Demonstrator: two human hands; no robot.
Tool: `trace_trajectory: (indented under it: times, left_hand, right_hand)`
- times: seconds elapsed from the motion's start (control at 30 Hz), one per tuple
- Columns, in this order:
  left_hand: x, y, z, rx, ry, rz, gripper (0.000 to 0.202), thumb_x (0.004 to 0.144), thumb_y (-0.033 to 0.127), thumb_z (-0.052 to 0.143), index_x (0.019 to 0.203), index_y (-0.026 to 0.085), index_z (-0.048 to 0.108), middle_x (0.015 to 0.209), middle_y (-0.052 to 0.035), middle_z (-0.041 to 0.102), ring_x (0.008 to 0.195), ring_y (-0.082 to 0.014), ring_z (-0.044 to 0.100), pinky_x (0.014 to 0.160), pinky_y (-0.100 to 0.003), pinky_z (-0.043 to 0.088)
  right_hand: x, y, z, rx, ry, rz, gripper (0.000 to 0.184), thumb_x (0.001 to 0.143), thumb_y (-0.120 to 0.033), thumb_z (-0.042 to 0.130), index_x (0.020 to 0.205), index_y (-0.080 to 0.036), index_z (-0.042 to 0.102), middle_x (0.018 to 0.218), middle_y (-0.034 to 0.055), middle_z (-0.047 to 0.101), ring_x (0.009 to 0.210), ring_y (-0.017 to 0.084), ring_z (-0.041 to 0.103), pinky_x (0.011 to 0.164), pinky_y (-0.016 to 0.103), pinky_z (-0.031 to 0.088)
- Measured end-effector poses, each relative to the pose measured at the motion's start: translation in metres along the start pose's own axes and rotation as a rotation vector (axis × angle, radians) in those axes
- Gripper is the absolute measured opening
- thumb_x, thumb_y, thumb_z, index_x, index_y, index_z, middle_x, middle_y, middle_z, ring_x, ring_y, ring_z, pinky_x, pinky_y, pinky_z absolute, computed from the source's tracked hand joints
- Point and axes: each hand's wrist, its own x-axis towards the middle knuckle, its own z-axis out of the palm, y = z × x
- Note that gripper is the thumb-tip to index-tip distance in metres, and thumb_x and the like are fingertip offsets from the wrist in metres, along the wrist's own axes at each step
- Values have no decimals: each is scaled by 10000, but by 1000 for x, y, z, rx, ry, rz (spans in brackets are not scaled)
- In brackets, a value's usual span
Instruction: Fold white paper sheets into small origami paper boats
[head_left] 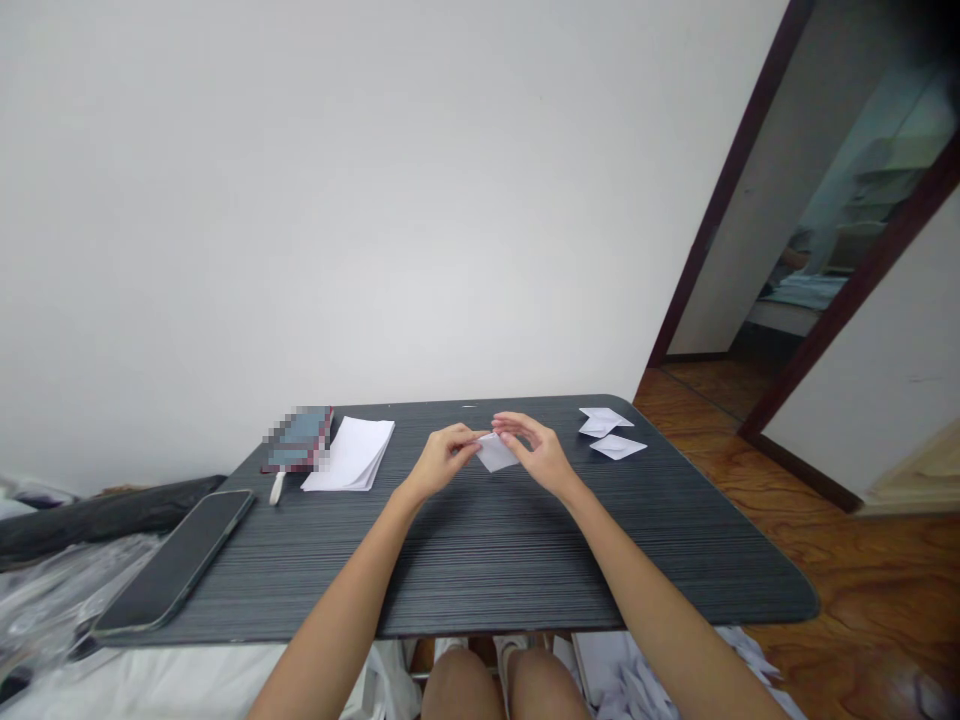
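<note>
A small folded white paper (496, 454) is between my two hands, over the middle of the dark table. My left hand (448, 455) pinches its upper left corner between thumb and fingers. My right hand (537, 450) has thumb and curved fingers closed at its upper right edge, and part of the paper is hidden behind them. To the right lie several folded white paper pieces, one of them a flat diamond shape (618, 447) with another folded piece (602, 421) just behind it.
A stack of white paper sheets (351, 455) lies at the left, beside a partly blurred dark object (300, 440) with a white strip (277, 488). A phone (176, 560) rests at the table's (495, 560) front left edge. Behind stands a white wall (420, 200); more paper pieces (637, 690) are below.
</note>
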Motion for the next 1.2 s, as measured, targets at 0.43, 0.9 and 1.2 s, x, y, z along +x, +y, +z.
trace_trajectory:
  times: [0.43,0.9,1.2]
  left_hand:
    - [2,-10,16,-455,264,-240,281,634,303,618,825,97,608,516,4,546,481,-84,490,523,-213,409]
    - [2,-12,16,-446,332,-304,297,587,292,656,821,109,649,729,-68,657,659,-153,588,618,-244,458]
    - [1,-13,22,-431,360,-303,255,598,308,640,765,118,663,759,-77,663,697,-177,599,643,-262,466]
  right_hand:
    - [-1,-5,2,108,-16,145,218,696,-303,524,887,-210,478,686,-3,588,620,124,576,550,222,444]
    - [0,1,7,201,-57,180,117,674,-248,557,758,-169,537,722,8,569,677,117,554,608,232,440]
    - [-1,6,10,174,1,177,116,662,-239,571,740,-157,545,714,13,576,704,125,562,655,242,450]
